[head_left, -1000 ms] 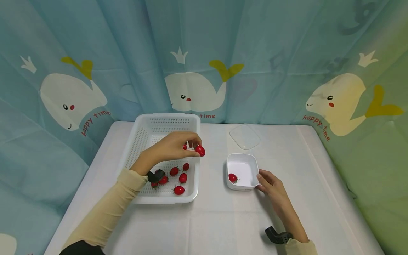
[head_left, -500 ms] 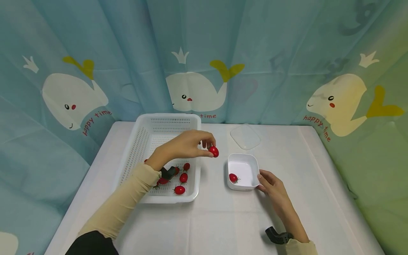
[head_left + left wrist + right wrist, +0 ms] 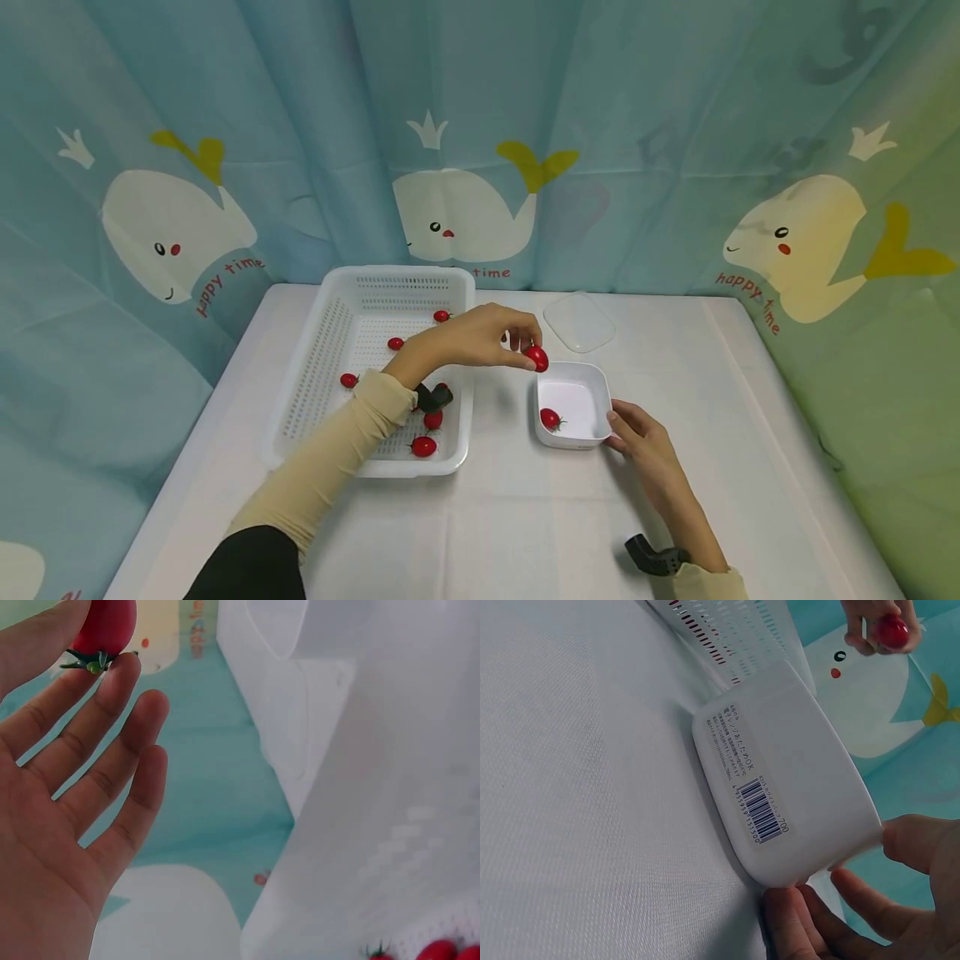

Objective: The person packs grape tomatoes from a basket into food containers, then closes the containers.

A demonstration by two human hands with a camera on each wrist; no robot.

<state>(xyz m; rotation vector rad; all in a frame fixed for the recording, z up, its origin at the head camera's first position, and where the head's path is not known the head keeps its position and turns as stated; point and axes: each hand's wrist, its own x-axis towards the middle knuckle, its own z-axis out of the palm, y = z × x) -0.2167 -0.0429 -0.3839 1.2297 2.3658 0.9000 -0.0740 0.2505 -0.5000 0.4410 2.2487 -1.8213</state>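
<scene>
Between thumb and fingertips, my left hand (image 3: 491, 337) pinches a red cherry tomato (image 3: 536, 358) with a green stem. It hangs over the far left corner of a small white square container (image 3: 573, 375). Inside that container, near its left wall, lies another cherry tomato (image 3: 550, 418). My right hand (image 3: 643, 442) grips the container's near right corner, thumb at the rim and fingers lower on the wall. A label with a barcode (image 3: 762, 811) shows on the container's side in the right wrist view. To the left, a white perforated basket (image 3: 300, 392) holds several cherry tomatoes (image 3: 423, 447), some hidden by my left forearm.
A clear lid (image 3: 579, 322) lies flat behind the small container, near the table's far edge. White cloth covers the table (image 3: 517, 533). Behind and along both sides hangs a curtain (image 3: 637, 125) with whale prints.
My left hand has moved right, carrying the cherry tomato from above the basket's right rim to the small container's edge. My right hand and the container have stayed in place.
</scene>
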